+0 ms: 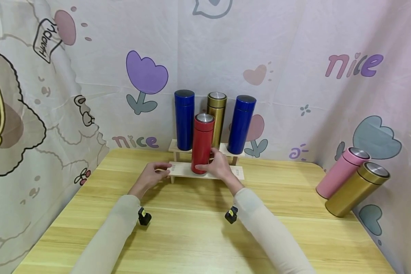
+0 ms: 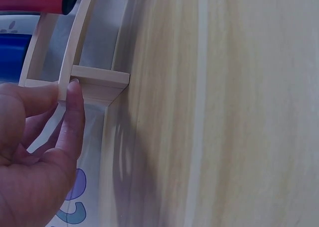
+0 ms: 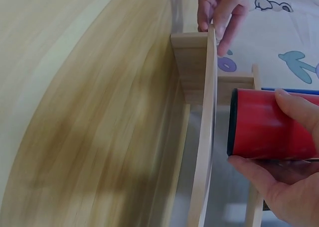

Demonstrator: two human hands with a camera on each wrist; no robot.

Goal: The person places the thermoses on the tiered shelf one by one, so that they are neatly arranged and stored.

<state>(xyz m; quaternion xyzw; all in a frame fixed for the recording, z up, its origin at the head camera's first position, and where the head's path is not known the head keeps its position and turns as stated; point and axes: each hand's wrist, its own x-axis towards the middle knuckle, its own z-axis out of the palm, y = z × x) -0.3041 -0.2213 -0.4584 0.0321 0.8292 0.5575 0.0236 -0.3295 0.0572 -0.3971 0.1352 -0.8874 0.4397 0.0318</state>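
Note:
My right hand (image 1: pixel 220 164) grips a red thermos bottle (image 1: pixel 203 146) near its base, thumb on one side and fingers on the other. The bottle stands upright in the head view, close over the lower step of a two-step wooden rack (image 1: pixel 183 170). In the right wrist view a narrow gap shows between the bottle's dark base (image 3: pixel 233 122) and that board. At the rack's left end my left hand (image 1: pixel 151 176) pinches the lower board (image 2: pixel 70 62) between thumb and fingers. Behind, on the upper step, stand two blue bottles (image 1: pixel 184 121) and a gold bottle (image 1: pixel 220 114).
On the right of the wooden table (image 1: pixel 191 236), a pink bottle (image 1: pixel 340 175) and another gold bottle (image 1: pixel 354 192) stand side by side. A printed curtain (image 1: pixel 281 45) hangs behind the rack and along both sides. Small black cameras (image 1: pixel 144 217) sit at both wrists.

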